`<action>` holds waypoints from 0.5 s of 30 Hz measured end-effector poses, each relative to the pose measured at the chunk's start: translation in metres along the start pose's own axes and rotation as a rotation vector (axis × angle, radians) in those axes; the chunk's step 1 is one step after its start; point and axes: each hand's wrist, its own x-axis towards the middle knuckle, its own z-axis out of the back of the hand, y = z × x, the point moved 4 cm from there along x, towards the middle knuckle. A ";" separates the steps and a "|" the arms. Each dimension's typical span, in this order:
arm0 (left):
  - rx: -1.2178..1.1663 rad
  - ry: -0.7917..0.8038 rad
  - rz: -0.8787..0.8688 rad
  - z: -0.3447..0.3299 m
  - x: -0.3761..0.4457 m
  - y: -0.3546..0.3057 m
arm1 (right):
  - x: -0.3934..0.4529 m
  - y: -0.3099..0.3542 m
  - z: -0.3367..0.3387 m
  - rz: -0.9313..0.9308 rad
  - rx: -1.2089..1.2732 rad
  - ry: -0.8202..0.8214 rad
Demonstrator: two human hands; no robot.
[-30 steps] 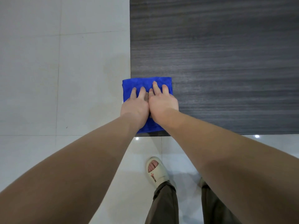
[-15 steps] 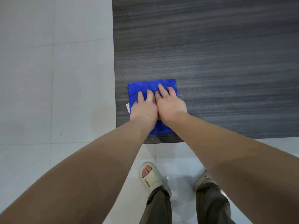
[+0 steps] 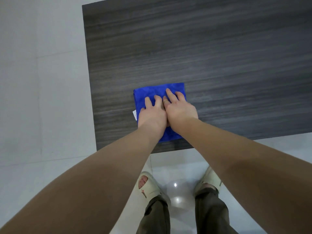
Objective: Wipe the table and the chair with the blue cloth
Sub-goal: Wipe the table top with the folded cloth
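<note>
A folded blue cloth (image 3: 147,92) lies flat on the dark wood-grain table (image 3: 219,56), near its front edge and a little in from its left edge. A small white tag sticks out at the cloth's left side. My left hand (image 3: 152,115) and my right hand (image 3: 180,110) press down on the cloth side by side, palms down, fingers stretched forward and touching each other. Both hands cover the cloth's near half. No chair is in view.
Pale floor tiles (image 3: 42,98) run along the table's left edge and in front of it. My two feet in cream slippers (image 3: 146,186) stand on the glossy floor just below the table's front edge.
Both hands have slid the cloth to the right along the front of the table, from the left corner to a spot well in from the left edge.
</note>
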 end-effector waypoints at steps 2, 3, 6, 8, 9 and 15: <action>0.007 -0.005 -0.008 0.003 0.003 -0.011 | -0.003 -0.011 0.001 -0.006 0.006 0.001; 0.014 -0.005 -0.014 0.004 0.004 -0.019 | -0.005 -0.019 0.002 -0.012 0.009 0.002; 0.038 0.008 -0.029 0.010 0.008 -0.042 | -0.010 -0.042 0.004 -0.020 0.003 -0.010; 0.044 0.011 -0.031 0.013 0.011 -0.054 | -0.013 -0.055 0.005 -0.019 0.001 -0.021; 0.050 0.010 -0.032 0.014 0.012 -0.060 | -0.014 -0.061 0.006 -0.019 0.002 -0.025; 0.060 0.008 -0.039 0.019 0.018 -0.088 | -0.019 -0.091 0.007 -0.017 0.026 -0.036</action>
